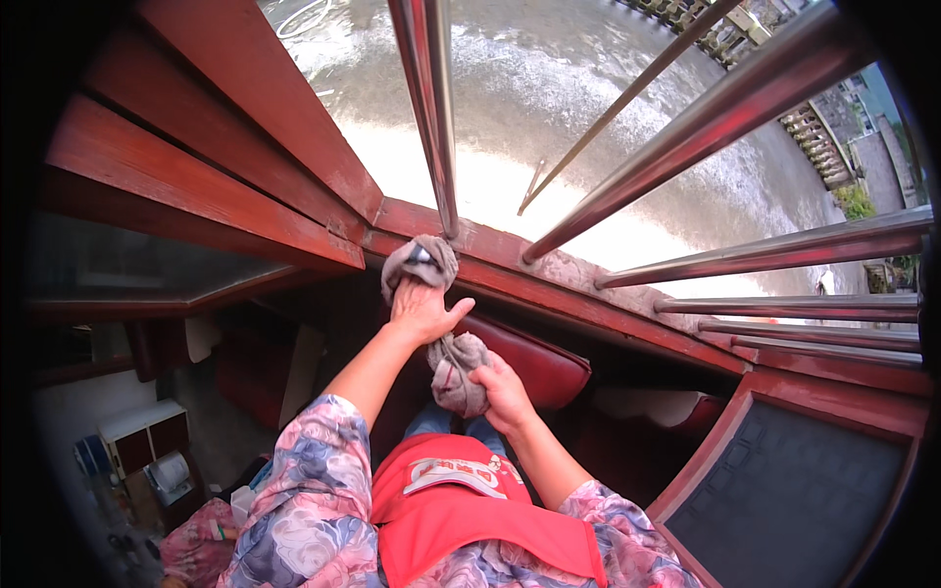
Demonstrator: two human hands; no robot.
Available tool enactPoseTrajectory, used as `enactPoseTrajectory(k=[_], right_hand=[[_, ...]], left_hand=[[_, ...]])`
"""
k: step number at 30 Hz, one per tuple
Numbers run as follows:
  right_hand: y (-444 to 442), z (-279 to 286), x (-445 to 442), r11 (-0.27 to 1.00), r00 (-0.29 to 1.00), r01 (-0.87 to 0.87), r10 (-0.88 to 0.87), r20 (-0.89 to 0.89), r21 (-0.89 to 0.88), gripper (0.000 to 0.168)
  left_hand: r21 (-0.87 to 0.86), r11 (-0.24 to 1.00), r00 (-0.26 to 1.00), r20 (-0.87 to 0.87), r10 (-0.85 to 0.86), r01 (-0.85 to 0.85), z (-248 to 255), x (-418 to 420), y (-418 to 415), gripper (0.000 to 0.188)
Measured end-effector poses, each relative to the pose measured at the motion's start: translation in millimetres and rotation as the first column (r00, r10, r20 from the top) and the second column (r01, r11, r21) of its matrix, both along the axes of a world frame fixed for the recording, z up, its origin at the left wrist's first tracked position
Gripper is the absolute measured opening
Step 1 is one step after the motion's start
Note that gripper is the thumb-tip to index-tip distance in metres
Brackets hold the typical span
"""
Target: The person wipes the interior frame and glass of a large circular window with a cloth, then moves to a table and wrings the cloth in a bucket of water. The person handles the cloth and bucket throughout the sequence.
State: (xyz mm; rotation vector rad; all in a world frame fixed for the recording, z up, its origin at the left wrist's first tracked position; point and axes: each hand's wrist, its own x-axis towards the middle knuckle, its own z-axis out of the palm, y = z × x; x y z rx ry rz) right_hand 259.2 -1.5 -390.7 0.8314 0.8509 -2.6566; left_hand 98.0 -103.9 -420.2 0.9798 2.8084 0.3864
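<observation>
My left hand (423,312) reaches forward to the red wooden window sill (492,261), its fingers tucked into a bunched grey-brown cloth (403,273). The thumb points out to the side, bare. That cloth lies against the frame corner, close to the foot of a metal bar (444,147). Nearer my body, my right hand (507,393) grips another bunched grey cloth (459,378) with a dark stripe. Whether the two bunches are one piece is hidden behind my left wrist.
Several metal bars (662,140) rise from the sill, with wet-looking paving (559,66) outside. An opened red wooden casement (220,191) stands left, another framed pane (786,485) right. A dark red padded seat (526,360) sits under the sill. A person's patterned clothing (198,540) shows lower left.
</observation>
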Motion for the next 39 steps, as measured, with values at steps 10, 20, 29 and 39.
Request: enactPoseTrajectory(k=[10, 20, 29, 39], right_hand=[[-13, 15, -25, 1.000, 1.000, -0.002, 0.003, -0.019, 0.031, 0.045], [13, 16, 22, 0.998, 0.997, 0.010, -0.014, 0.072, 0.058, 0.037], [31, 19, 34, 0.982, 0.991, 0.134, -0.131, -0.028, 0.132, 0.048], [28, 29, 62, 0.990, 0.991, 0.131, -0.131, -0.001, 0.061, 0.044]], left_hand=[[-0.102, 0.987, 0.992, -0.019, 0.124, -0.126, 6, -83, 6, 0.096], [0.200, 0.970, 0.988, 0.037, -0.151, 0.141, -17, 21, 54, 0.083], [0.075, 0.987, 0.963, 0.241, 0.120, -0.142, 2, -15, 115, 0.093], [-0.048, 0.987, 0.969, 0.200, -0.142, 0.154, 11, -16, 92, 0.044]])
